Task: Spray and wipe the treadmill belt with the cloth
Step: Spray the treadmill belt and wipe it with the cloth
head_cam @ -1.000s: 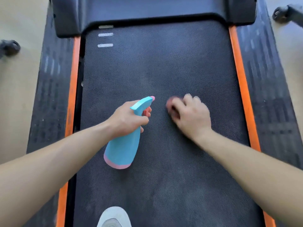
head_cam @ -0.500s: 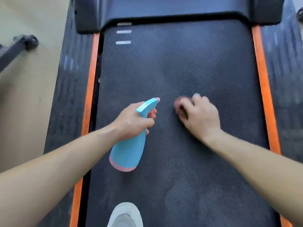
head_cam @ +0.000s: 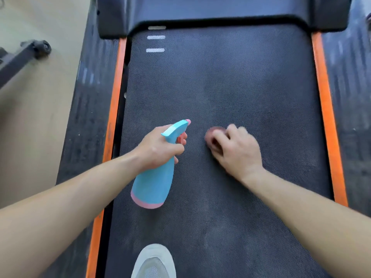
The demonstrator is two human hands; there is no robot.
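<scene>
The dark textured treadmill belt (head_cam: pixel 230 81) fills the middle of the head view. My left hand (head_cam: pixel 158 149) grips the neck of a light-blue spray bottle (head_cam: pixel 153 183) with a pink base, its nozzle pointing up the belt. To its right, my right hand (head_cam: pixel 234 149) presses a small pinkish-red cloth (head_cam: pixel 213 132) onto the belt; its curled fingers hide most of the cloth.
Orange strips (head_cam: pixel 325 109) and dark side rails (head_cam: pixel 90 109) border the belt. The black motor cover (head_cam: pixel 220 13) spans the top. A grey shoe (head_cam: pixel 154 261) stands on the belt at the bottom. A black wheeled frame (head_cam: pixel 26 53) lies on the beige floor at the left.
The view has shifted left, so the treadmill sits further right in frame. Both hands keep almost the same pose and spacing; the right hand with the cloth has barely moved.
</scene>
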